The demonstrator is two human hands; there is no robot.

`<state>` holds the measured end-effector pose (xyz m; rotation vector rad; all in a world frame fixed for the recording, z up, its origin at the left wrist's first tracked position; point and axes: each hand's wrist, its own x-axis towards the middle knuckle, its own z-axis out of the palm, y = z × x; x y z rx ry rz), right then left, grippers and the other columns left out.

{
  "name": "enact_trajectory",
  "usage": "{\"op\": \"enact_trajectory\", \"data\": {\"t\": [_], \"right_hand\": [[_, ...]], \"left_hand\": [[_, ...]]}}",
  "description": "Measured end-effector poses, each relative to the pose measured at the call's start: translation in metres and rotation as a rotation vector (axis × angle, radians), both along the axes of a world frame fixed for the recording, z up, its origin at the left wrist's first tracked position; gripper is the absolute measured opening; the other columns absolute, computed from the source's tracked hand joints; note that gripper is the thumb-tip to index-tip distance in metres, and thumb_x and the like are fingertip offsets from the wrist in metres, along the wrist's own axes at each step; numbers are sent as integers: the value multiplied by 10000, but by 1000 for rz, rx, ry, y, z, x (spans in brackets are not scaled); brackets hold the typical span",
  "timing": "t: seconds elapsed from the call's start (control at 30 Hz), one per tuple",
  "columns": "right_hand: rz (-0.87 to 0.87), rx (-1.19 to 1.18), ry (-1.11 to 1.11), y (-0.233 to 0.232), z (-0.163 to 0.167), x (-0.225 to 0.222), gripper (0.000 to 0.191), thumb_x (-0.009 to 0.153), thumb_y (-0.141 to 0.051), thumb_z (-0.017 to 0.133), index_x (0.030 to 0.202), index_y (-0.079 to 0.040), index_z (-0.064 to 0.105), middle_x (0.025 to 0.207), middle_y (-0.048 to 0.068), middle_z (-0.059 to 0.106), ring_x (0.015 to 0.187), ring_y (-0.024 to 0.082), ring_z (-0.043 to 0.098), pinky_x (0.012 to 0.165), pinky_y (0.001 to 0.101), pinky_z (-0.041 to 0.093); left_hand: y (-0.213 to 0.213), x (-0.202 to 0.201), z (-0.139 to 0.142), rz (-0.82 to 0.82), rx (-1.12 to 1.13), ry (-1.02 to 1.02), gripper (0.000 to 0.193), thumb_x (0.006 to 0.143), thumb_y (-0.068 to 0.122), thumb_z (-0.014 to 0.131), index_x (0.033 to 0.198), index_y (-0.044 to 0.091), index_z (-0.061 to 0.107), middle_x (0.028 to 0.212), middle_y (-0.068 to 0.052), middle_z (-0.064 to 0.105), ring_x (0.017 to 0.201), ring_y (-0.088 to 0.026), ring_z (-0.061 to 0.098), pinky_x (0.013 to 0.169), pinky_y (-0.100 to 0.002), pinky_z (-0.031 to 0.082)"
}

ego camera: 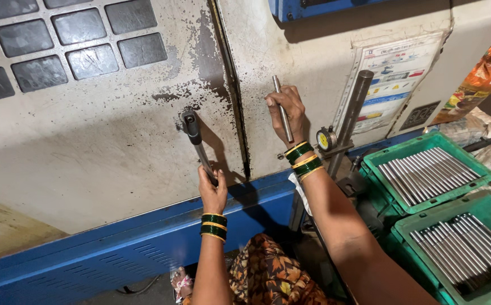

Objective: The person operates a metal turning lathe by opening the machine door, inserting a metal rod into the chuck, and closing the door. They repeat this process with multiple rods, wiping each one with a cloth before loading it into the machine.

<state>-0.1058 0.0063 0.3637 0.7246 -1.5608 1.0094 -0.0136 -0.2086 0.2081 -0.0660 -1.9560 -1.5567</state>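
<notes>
My left hand (212, 192) grips the lower end of a metal lever handle (194, 138) fixed to the grimy white sliding door (104, 130) of a machine. My right hand (287, 110) is closed around a slim steel rod (282, 107), held upright against the right door panel, just right of the dark door seam (235, 107). Both wrists wear green and gold bangles.
Two green crates (426, 172) (460, 248) filled with several steel rods sit at the right. A dial gauge (325, 139) on a post (351, 113) stands beside my right wrist. A blue machine base (115, 248) runs below the doors. Dark window tiles (70, 42) sit top left.
</notes>
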Motion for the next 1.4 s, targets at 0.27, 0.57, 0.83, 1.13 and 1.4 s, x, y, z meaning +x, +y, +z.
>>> {"op": "enact_trajectory", "data": {"t": [0.27, 0.57, 0.83, 1.13, 1.4], "right_hand": [[-2, 10, -38, 1, 6, 5, 225, 1040, -217, 665, 945, -19, 714, 869, 118, 661, 940, 277, 615, 859, 399, 540], [8, 21, -35, 2, 11, 8, 213, 1035, -199, 670, 927, -18, 705, 872, 120, 660, 934, 275, 620, 887, 408, 539], [-7, 25, -60, 0, 13, 20, 224, 1029, -207, 673, 926, -10, 704, 863, 133, 654, 939, 291, 619, 859, 401, 534], [-28, 16, -54, -8, 15, 33, 202, 1027, -173, 670, 929, 1, 705, 876, 143, 669, 945, 303, 622, 876, 405, 531], [-16, -5, -75, -9, 17, 42, 117, 1013, -118, 673, 952, -19, 686, 912, 128, 677, 967, 298, 625, 876, 404, 531]], "left_hand": [[2, 0, 3, 12, -13, 15, 253, 997, 106, 613, 1213, 63, 490, 823, -26, 540, 723, -125, 554, 649, -295, 497], [2, 4, 8, 19, -5, 4, 255, 992, 111, 617, 1214, 65, 500, 812, -26, 543, 716, -127, 556, 648, -297, 495], [-2, 14, 12, -8, -18, -43, 259, 988, 117, 613, 1214, 70, 495, 806, -15, 531, 708, -124, 550, 642, -304, 492], [-10, 24, 9, -5, -52, 14, 305, 975, 106, 622, 1243, 63, 483, 837, -40, 546, 730, -156, 565, 672, -320, 501], [-8, 27, 8, 1, -26, 7, 315, 969, 119, 645, 1236, 60, 488, 848, -46, 550, 749, -162, 562, 688, -323, 507]]}}
